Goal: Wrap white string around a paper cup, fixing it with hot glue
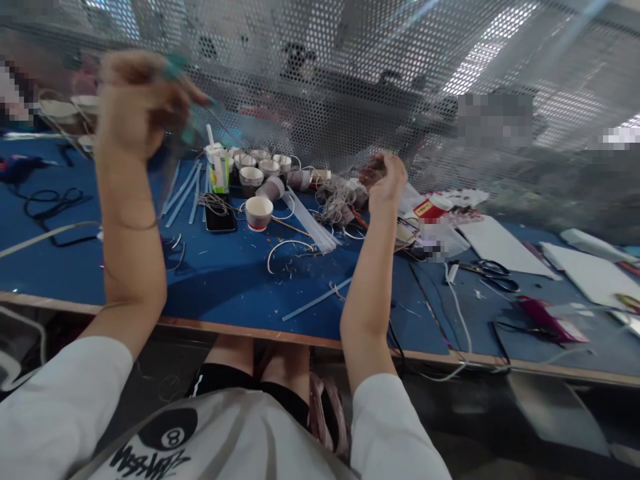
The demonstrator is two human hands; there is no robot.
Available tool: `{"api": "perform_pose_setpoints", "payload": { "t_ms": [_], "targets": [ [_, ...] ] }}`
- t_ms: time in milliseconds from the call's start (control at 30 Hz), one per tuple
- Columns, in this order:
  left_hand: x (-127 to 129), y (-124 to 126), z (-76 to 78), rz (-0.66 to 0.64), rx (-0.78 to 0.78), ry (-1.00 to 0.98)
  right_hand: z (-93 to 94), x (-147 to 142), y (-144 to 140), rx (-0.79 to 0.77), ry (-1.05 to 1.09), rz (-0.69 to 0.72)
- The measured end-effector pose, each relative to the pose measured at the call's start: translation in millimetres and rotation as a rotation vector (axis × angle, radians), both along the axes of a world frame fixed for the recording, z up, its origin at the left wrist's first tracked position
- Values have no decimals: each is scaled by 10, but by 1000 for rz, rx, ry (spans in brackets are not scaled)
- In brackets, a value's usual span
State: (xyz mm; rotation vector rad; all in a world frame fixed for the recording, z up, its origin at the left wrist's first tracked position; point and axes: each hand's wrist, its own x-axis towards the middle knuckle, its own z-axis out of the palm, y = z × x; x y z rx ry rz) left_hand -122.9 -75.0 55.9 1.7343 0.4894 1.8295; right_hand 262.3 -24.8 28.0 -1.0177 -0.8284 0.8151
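The left hand (135,100) is raised high above a blue table (225,287), fingers curled closed around a blurred teal-handled tool (176,67); clear plastic strips (183,193) lie fanned on the table below it. Further right on the tabletop sit a black phone (221,217), a small green-and-white carton (219,168) with a straw, and a cluster of paper cups (259,213). The right hand (385,177) is lifted over a tangle of thin wire (337,203), fingers bunched around something small and dark; what it is cannot be told. Beyond it lie scissors (493,272) and white sheets (500,243). A perforated metal screen (350,80) rises behind the table, with a dim room beyond.
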Motion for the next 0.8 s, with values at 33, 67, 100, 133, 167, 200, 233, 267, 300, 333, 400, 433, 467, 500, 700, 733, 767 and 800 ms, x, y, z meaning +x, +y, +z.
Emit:
{"api": "perform_pose_setpoints", "payload": {
  "t_ms": [33,67,100,133,167,200,233,267,300,333,400,433,467,500,700,733,767,800],
  "targets": [
    [174,-23,-1,15,-37,240,38,-50,-33,65,-34,67],
    [334,-30,-9,14,-29,453,76,-99,-69,129,-69,125],
    [479,-24,-24,34,-17,603,113,-145,-108,189,-104,172],
    [608,-8,-45,93,26,680,148,-190,-148,242,-142,214],
    [723,11,-71,153,88,711,179,-231,-189,284,-186,246],
    [825,31,-101,152,124,741,205,-269,-229,322,-236,276],
    [914,47,-133,142,145,762,226,-305,-267,366,-279,304],
    [992,57,-166,162,171,769,240,-338,-302,417,-311,333],
    [1061,62,-198,162,175,759,249,-370,-334,469,-330,373],
    [1121,62,-229,143,166,743,253,-401,-363,513,-337,423],
    [1221,56,-285,77,128,689,252,-463,-417,550,-342,506],
    [1260,55,-310,40,108,663,251,-494,-442,530,-348,527],
    [1293,58,-332,17,92,638,252,-524,-467,489,-350,535],
    [1319,64,-352,9,77,619,256,-551,-491,445,-342,530],
    [1320,146,-394,14,-1,451,334,-500,-595,265,-199,456],
    [1308,157,-387,0,-22,406,349,-449,-589,261,-197,430],
    [1298,165,-377,-16,-41,360,361,-392,-573,254,-195,403],
    [1293,169,-368,-34,-54,313,370,-333,-546,237,-191,382]
  ]
}}
